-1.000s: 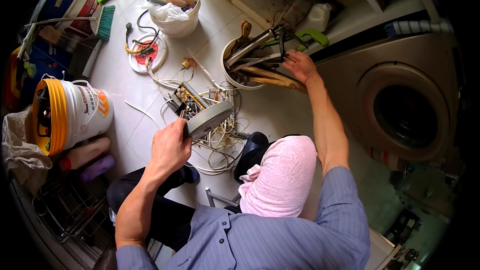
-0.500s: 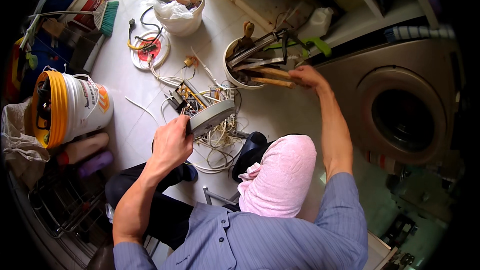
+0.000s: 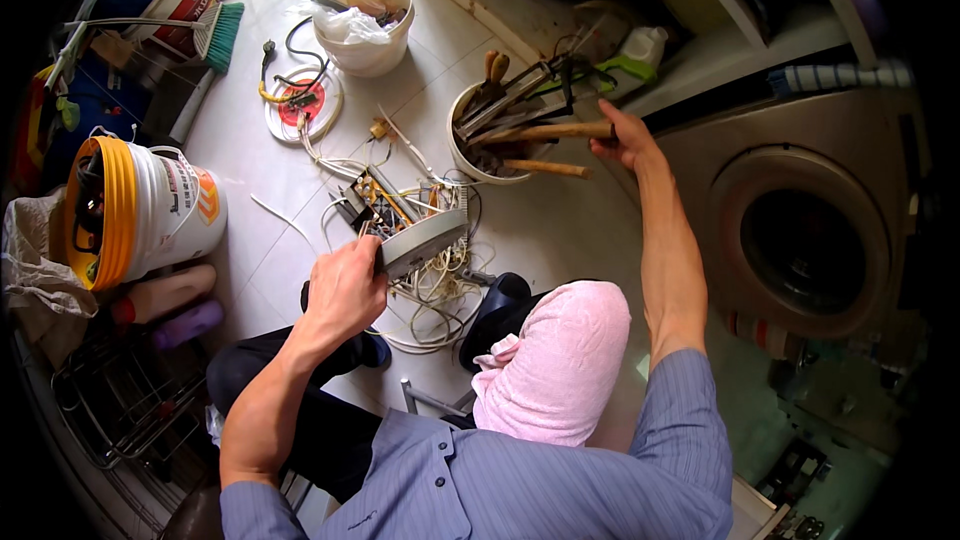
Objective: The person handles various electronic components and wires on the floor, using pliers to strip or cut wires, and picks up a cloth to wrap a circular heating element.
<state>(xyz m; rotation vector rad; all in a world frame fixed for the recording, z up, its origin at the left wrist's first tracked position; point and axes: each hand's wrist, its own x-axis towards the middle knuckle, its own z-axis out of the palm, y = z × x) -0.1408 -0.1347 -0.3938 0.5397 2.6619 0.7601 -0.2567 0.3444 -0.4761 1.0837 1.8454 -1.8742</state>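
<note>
My left hand (image 3: 345, 285) is closed round the black handle of a grey, thick tool with a rounded edge (image 3: 425, 242), held above a tangle of white cables (image 3: 440, 300) and an open circuit-board assembly (image 3: 385, 205). What kind of tool it is I cannot make out. To the right, my right hand (image 3: 632, 140) has its thumb and fingers spread at the end of a wooden handle (image 3: 565, 131). That handle slants out of a white tool bucket (image 3: 462, 155); its head is hidden among the other tools. Below it another wooden handle (image 3: 555, 168) sticks out.
A white bucket with a plastic bag (image 3: 365, 50) stands at the back, beside a coiled cable on a red-centred reel (image 3: 300, 105). At left is a white bucket with a yellow rim (image 3: 170, 210). A washing machine (image 3: 690, 190) stands at right; a pink towel (image 3: 550, 360) covers my knee.
The upper wooden handle has come further out of the bucket and lifted. My right hand has moved slightly up and right, its fingers now spread. My left hand has hardly moved.
</note>
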